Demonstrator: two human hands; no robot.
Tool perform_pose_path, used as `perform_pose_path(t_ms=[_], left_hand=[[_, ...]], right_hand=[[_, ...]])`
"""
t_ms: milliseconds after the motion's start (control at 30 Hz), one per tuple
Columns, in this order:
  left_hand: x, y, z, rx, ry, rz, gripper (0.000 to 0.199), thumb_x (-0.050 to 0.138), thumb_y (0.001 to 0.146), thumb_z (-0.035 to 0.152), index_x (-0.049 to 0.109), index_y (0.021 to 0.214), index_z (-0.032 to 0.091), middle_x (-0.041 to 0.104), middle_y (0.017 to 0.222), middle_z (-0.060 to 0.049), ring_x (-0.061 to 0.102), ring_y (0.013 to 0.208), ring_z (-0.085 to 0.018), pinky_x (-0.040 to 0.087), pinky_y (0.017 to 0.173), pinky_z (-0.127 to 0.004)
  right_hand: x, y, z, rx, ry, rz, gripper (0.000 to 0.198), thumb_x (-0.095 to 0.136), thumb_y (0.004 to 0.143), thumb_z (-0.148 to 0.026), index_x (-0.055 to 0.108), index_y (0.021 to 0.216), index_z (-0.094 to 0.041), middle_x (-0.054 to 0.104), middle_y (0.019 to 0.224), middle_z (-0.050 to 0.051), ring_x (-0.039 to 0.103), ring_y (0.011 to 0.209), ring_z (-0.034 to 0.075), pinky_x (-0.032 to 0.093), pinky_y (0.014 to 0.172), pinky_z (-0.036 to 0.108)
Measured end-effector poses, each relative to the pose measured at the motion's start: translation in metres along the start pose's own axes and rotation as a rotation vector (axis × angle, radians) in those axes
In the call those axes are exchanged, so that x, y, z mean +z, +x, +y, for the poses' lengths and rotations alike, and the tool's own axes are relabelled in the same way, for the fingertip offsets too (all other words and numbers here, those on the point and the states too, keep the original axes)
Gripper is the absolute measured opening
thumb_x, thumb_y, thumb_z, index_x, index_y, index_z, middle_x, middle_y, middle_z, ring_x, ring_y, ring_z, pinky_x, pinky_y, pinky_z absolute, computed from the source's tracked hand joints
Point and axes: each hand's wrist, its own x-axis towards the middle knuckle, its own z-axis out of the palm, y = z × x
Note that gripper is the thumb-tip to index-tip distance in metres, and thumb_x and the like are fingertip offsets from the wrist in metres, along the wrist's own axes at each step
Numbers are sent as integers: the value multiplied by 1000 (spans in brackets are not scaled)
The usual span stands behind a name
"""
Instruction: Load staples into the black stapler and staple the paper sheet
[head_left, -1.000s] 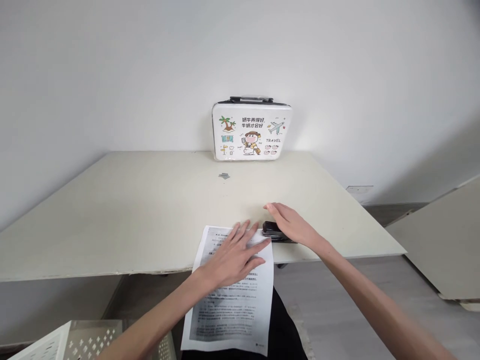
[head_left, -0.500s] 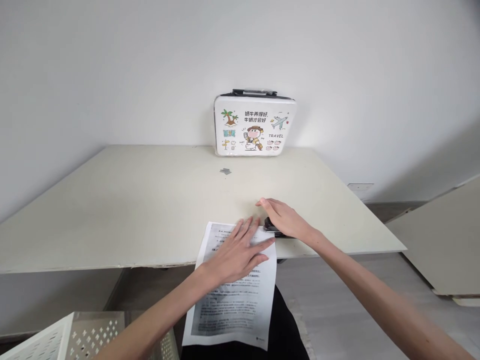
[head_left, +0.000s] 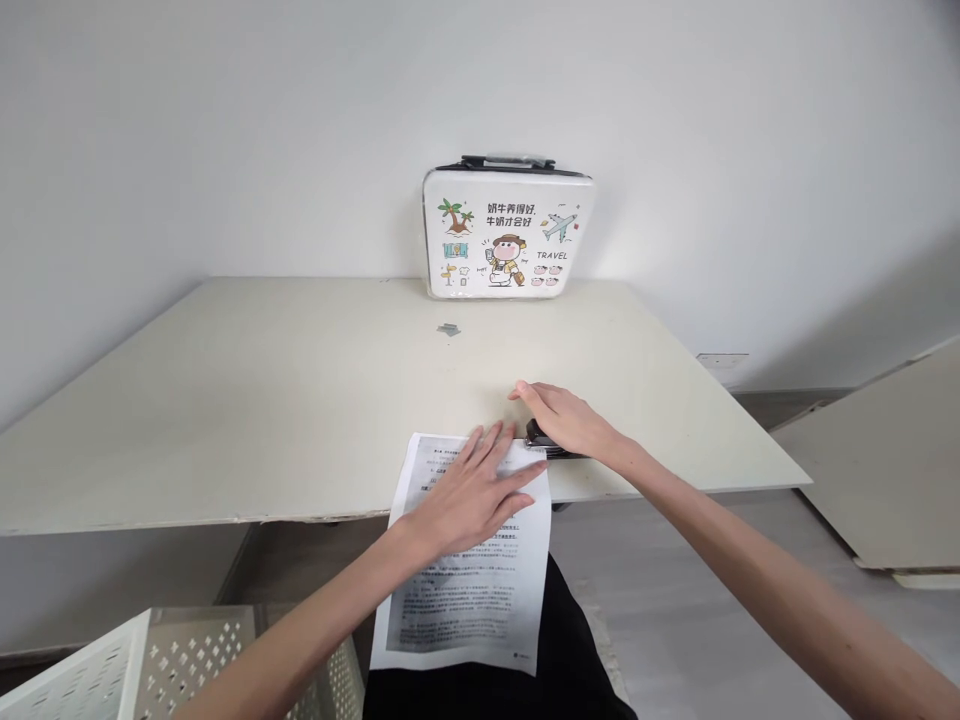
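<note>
Printed paper [head_left: 469,610] lies over the table's front edge, its lower part hanging down above my lap. My left hand [head_left: 476,495] rests flat across the upper half of it, fingers spread. At the paper's top right corner sits a black stapler [head_left: 534,434], its jaw over the corner. My right hand [head_left: 566,418] is bent over the top of the stapler from the right and hides most of it. Whether there is one sheet or a stack, I cannot tell.
A white case [head_left: 510,235] with cartoon prints stands against the wall at the back of the table [head_left: 262,400]. A small grey piece [head_left: 448,329] lies in front of it. Below left is a white perforated basket [head_left: 187,660]; a pale panel [head_left: 892,460] stands at right.
The view has tilted slightly, so everything sits a little higher in the picture. Both hands keep their places on the paper and the stapler.
</note>
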Motion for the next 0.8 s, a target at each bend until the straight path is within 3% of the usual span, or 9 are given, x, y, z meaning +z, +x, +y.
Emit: perform_pose_path(t_ms=[200, 800], left_hand=[[2, 1, 0, 5, 1, 25, 52, 35, 112, 50, 33, 163, 44, -7, 176, 5, 5, 162, -34, 14, 133, -58], [3, 2, 1, -6, 8, 30, 52, 34, 112, 51, 37, 163, 40, -5, 177, 3, 6, 162, -34, 14, 133, -58]], right_hand=[[2, 1, 3, 12, -30, -3, 69, 16, 108, -64, 71, 124, -26, 70, 139, 8, 60, 133, 31, 44, 110, 45], [5, 3, -7, 50, -158, -21, 61, 18, 110, -55, 70, 119, -25, 67, 140, 11, 59, 133, 33, 45, 108, 51]])
